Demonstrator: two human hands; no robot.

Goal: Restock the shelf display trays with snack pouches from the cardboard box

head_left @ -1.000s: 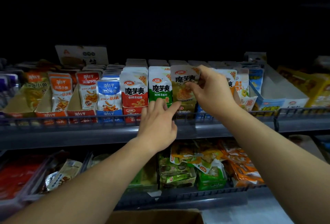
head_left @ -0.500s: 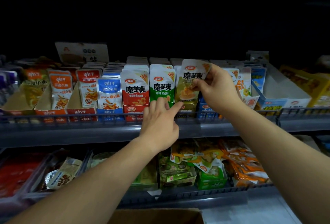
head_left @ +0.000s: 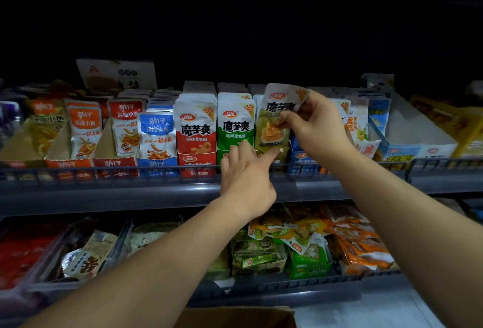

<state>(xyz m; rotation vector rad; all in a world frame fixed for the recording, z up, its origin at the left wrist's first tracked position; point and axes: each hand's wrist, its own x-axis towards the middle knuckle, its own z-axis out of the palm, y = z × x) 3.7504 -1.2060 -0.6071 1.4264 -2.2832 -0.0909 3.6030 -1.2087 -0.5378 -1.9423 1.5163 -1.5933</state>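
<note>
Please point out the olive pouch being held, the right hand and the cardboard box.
olive pouch (head_left: 270, 133): head view, its printed front.
right hand (head_left: 318, 129): head view, back of hand.
cardboard box (head_left: 240, 318): head view, top flap.

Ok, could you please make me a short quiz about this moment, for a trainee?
1. True or false: the right hand pinches a yellow-green pouch above the upper shelf.
2. The neighbour pouches standing just left of it are: A red, B green, C blue.
3. Fill in: the cardboard box shows at the ____ edge of the view.

Key: 1 true; 2 B; 3 bottom.
</note>
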